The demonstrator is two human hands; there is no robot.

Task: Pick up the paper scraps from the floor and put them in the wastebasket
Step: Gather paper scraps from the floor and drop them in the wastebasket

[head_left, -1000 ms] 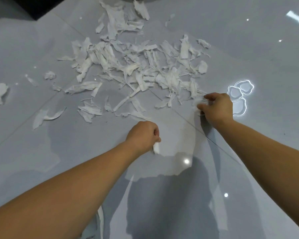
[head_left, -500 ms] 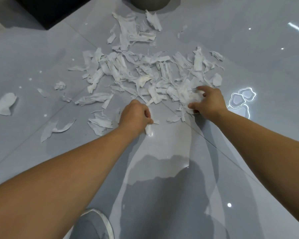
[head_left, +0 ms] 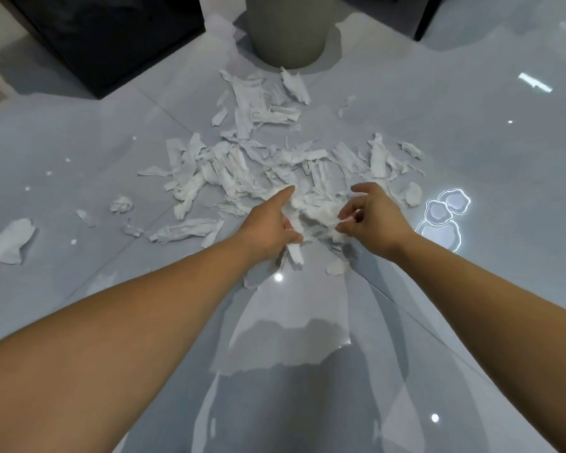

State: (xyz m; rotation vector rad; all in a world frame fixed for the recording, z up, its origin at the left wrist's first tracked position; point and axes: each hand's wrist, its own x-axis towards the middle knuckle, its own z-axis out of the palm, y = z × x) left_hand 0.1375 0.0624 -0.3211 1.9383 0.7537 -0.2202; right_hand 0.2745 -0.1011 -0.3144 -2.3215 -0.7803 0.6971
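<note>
Several torn white paper scraps lie spread over the glossy grey floor. My left hand and my right hand face each other at the near edge of the pile. Between them they hold a loose bunch of scraps lifted just off the floor. A strip hangs down from my left hand. The grey round wastebasket stands at the top centre, beyond the pile, with only its lower wall in view.
A dark cabinet stands at the top left. Stray scraps lie to the left, the largest near the frame's edge. A lamp reflection glares on the tiles right of my right hand.
Both hands moved in toward each other and gathered scraps into one bunch between them. The view tilted up, so the wastebasket shows more.
</note>
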